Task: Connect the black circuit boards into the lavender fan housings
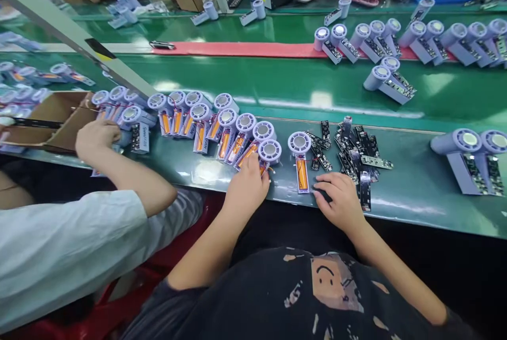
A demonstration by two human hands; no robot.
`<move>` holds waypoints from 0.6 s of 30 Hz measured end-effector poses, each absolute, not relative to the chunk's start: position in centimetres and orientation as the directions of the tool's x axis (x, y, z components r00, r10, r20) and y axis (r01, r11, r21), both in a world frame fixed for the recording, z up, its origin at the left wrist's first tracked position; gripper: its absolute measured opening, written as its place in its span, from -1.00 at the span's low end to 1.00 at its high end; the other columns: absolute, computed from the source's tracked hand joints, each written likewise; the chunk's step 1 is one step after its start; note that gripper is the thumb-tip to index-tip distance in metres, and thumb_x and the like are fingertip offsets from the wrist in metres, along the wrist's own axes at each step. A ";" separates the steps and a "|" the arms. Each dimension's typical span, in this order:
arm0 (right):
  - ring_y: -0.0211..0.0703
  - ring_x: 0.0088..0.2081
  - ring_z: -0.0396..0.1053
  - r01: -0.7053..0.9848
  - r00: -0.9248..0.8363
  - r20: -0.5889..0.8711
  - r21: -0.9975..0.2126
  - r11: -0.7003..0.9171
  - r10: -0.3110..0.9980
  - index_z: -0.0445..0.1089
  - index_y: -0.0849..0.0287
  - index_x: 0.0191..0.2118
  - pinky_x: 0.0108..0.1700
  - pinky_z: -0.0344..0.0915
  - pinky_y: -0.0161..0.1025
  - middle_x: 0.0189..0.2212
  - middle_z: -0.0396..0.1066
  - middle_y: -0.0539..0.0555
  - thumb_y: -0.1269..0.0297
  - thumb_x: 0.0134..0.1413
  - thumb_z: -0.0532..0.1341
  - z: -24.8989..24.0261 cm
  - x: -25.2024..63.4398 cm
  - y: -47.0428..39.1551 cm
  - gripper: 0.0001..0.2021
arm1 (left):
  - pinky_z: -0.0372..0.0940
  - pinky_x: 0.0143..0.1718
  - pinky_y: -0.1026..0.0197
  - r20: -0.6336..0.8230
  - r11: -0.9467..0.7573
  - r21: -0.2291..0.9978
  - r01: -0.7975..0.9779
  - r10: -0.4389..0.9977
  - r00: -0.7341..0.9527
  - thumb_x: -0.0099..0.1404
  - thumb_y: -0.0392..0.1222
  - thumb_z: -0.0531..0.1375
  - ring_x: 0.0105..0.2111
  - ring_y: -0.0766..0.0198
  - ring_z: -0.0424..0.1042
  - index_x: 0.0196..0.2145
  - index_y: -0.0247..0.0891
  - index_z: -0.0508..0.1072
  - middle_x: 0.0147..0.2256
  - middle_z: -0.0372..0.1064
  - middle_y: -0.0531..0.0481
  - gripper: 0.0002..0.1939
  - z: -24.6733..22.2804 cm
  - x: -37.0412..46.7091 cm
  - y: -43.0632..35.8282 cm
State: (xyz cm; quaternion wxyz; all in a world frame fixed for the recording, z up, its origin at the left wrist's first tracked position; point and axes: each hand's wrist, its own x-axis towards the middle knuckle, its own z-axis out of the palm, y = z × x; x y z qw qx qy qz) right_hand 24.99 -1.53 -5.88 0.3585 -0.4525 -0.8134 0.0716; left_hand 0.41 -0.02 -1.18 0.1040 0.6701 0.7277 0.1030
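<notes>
My left hand (249, 181) is closed around the handle of a lilac handheld fan (270, 151), which has a round head and thin wires. Its fingers partly hide that handle. My right hand (338, 197) rests at the table edge with fingers apart and holds nothing. Just left of its fingertips lies another handheld fan (300, 143), its open handle showing an orange battery (302, 172). Beyond the right hand is a loose pile of small black circuit boards (348, 158). Several similar open fans (245, 122) stand in a cluster left of my left hand.
At left, a co-worker's hand (99, 137) is among fans beside a cardboard box (71, 131). Fans with circuit boards (467, 140) stand at the right. Across the table runs a green conveyor (253, 81) with a red strip (245, 49) and more fans.
</notes>
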 end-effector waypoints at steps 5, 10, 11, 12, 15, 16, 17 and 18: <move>-0.08 -0.09 0.45 0.659 -0.244 0.678 -0.408 0.632 0.693 0.46 0.11 -0.20 0.02 0.35 -0.06 -0.13 0.53 0.13 0.44 0.19 0.17 -5.3 25.2 -1.6 -0.85 | 0.43 0.00 -0.12 -0.017 0.024 0.296 0.955 1.000 -0.020 0.34 -0.21 0.15 0.09 -0.20 0.44 0.25 -0.46 0.17 0.11 0.36 -0.45 -0.43 -1.0 0.3 1.3; 0.04 -0.05 0.40 0.891 -0.205 0.490 -0.264 0.368 0.847 0.48 0.16 -0.10 -0.01 0.26 -0.03 -0.09 0.53 0.17 0.30 0.19 0.21 -3.7 24.7 0.3 -0.80 | 0.30 0.19 -0.16 0.020 -0.049 0.397 0.917 0.999 0.045 0.28 -0.12 0.24 0.19 -0.17 0.37 0.29 -0.41 0.18 0.18 0.34 -0.39 -0.31 -1.4 -2.2 0.3; 0.08 -0.06 0.40 0.931 -0.190 0.408 -0.214 0.296 0.893 0.48 0.17 -0.06 -0.04 0.24 -0.03 -0.08 0.53 0.18 0.27 0.19 0.21 -3.5 24.4 0.9 -0.77 | 0.29 0.21 -0.15 0.014 -0.074 0.423 0.903 0.997 0.075 0.26 -0.13 0.25 0.18 -0.14 0.38 0.27 -0.38 0.21 0.17 0.36 -0.35 -0.32 -1.3 -2.9 -0.1; 0.11 -0.07 0.41 0.955 -0.181 0.330 -0.164 0.245 0.926 0.48 0.18 -0.04 -0.07 0.22 -0.02 -0.09 0.53 0.19 0.26 0.20 0.20 -3.3 24.2 1.5 -0.74 | 0.29 0.21 -0.14 0.009 -0.101 0.457 0.884 0.994 0.109 0.24 -0.12 0.25 0.16 -0.11 0.40 0.26 -0.35 0.24 0.16 0.39 -0.31 -0.33 -1.0 -3.7 -0.4; 0.10 -0.12 0.44 0.979 -0.164 0.194 -0.092 0.184 0.967 0.50 0.19 -0.04 -0.11 0.20 -0.04 -0.15 0.55 0.20 0.30 0.21 0.15 -2.8 23.9 2.9 -0.73 | 0.34 0.16 -0.11 0.028 -0.134 0.568 0.812 0.989 0.144 0.26 -0.04 0.22 0.09 -0.05 0.46 0.22 -0.28 0.31 0.06 0.48 -0.20 -0.39 0.0 -5.9 -1.8; 0.09 -0.13 0.45 0.981 -0.149 0.177 -0.094 0.167 0.973 0.51 0.19 -0.05 -0.12 0.20 -0.05 -0.16 0.55 0.20 0.33 0.20 0.13 -2.6 24.0 3.3 -0.72 | 0.35 0.14 -0.10 0.051 -0.131 0.597 0.791 0.991 0.125 0.27 -0.01 0.21 0.06 -0.02 0.48 0.21 -0.27 0.33 0.03 0.50 -0.18 -0.41 0.4 -6.5 -2.3; 0.08 -0.15 0.46 0.983 -0.130 0.161 -0.110 0.148 0.978 0.52 0.19 -0.06 -0.13 0.21 -0.06 -0.18 0.56 0.20 0.35 0.19 0.11 -2.3 24.2 3.6 -0.71 | 0.37 0.12 -0.07 0.080 -0.130 0.622 0.772 0.991 0.103 0.28 0.01 0.21 0.02 0.00 0.50 0.19 -0.26 0.35 0.00 0.52 -0.16 -0.43 0.7 -6.9 -2.8; 0.06 -0.17 0.47 0.982 -0.105 0.143 -0.141 0.125 0.984 0.53 0.20 -0.07 -0.14 0.22 -0.08 -0.21 0.57 0.20 0.37 0.17 0.10 -2.1 24.6 3.8 -0.69 | 0.39 0.09 -0.04 0.116 -0.141 0.645 0.751 0.990 0.085 0.30 0.01 0.20 -0.02 0.03 0.52 0.16 -0.25 0.38 -0.04 0.54 -0.14 -0.47 1.0 -7.2 -3.3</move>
